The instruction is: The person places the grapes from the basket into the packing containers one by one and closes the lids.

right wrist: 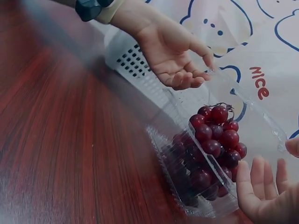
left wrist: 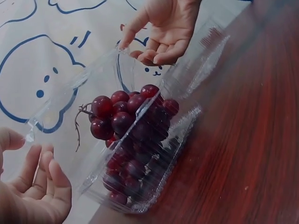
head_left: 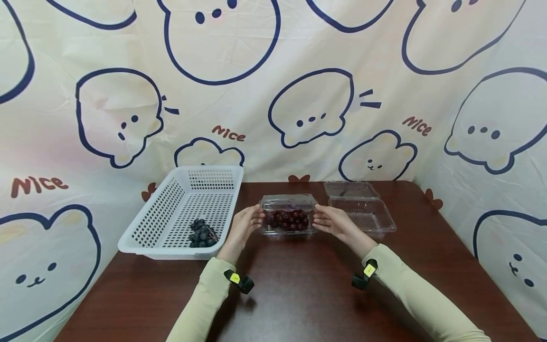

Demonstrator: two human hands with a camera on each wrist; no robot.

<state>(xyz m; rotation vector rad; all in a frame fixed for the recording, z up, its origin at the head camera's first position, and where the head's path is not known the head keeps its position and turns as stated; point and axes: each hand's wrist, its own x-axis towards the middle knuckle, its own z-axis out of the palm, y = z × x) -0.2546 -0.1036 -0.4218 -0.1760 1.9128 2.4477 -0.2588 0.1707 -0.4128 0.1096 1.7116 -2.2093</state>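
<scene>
Clear plastic box (head_left: 273, 231) w/ red grapes (head_left: 292, 220) sits mid-counter (head_left: 299, 285), lid (right wrist: 254, 106) raised; L grip (head_left: 245, 223) & R grip (head_left: 336, 221) each pinch a lid corner, thumb vs. fingers. White basket (head_left: 160, 251) w/ dark grapes (head_left: 202, 234) to L; 2nd box (head_left: 363, 216), open, to R.

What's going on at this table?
A person's left hand and right hand are at two corners of the raised lid of a clear container. Red grapes sit inside it; the lid isn't closed. To the left, dark grapes lie in a white basket. To the right, a second clear container stands open.
</scene>
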